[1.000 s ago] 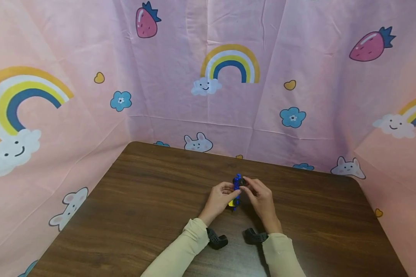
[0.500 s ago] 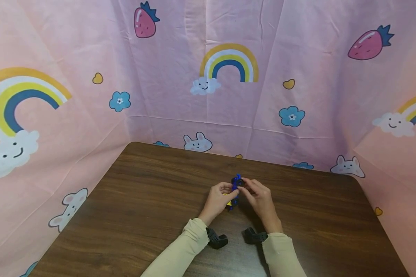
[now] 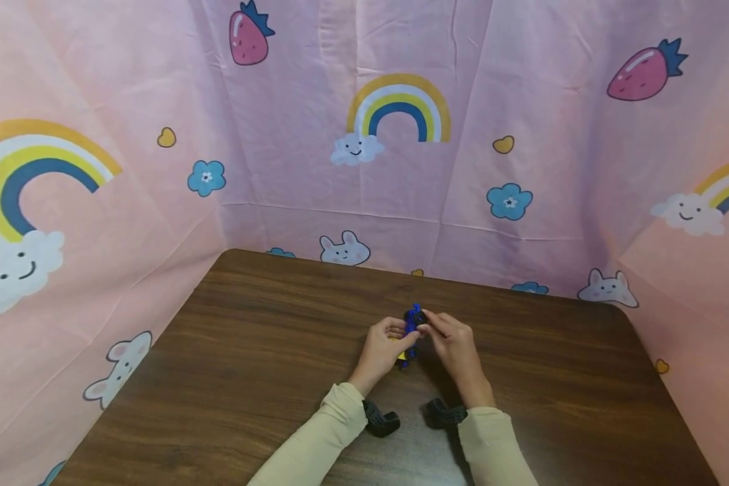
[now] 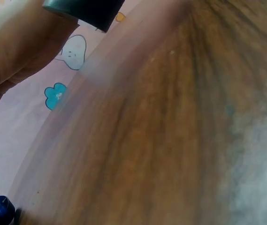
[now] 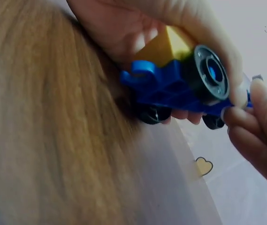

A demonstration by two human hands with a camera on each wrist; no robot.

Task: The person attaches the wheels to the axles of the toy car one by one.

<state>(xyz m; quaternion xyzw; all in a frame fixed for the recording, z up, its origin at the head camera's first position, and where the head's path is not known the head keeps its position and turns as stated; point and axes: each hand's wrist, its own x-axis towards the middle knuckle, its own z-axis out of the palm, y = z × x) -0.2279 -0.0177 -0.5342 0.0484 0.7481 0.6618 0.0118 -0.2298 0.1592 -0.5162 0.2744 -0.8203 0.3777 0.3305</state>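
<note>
Near the middle of the table, both hands are on a small toy car (image 3: 410,331) with a blue chassis, black wheels and a yellow block. My left hand (image 3: 379,351) grips it around the middle, thumb along the chassis; in the right wrist view, the yellow block (image 5: 164,49) sits partly inside that hand's palm. At the car's far end, my right hand (image 3: 457,341) pinches a black wheel (image 3: 421,317) between thumb and fingers; that wheel is mostly covered in the right wrist view. A blue hook (image 5: 140,70) juts from the near end.
The brown wooden table (image 3: 267,351) ends at a pink printed curtain (image 3: 304,175) at the back and sides. Black wrist devices (image 3: 381,420) project inward from both cream sleeves (image 3: 316,439).
The toy car has tilted slightly in the left hand, its near end swinging a little left. My right fingers have shifted slightly at the far wheel. The head view has drifted a little.
</note>
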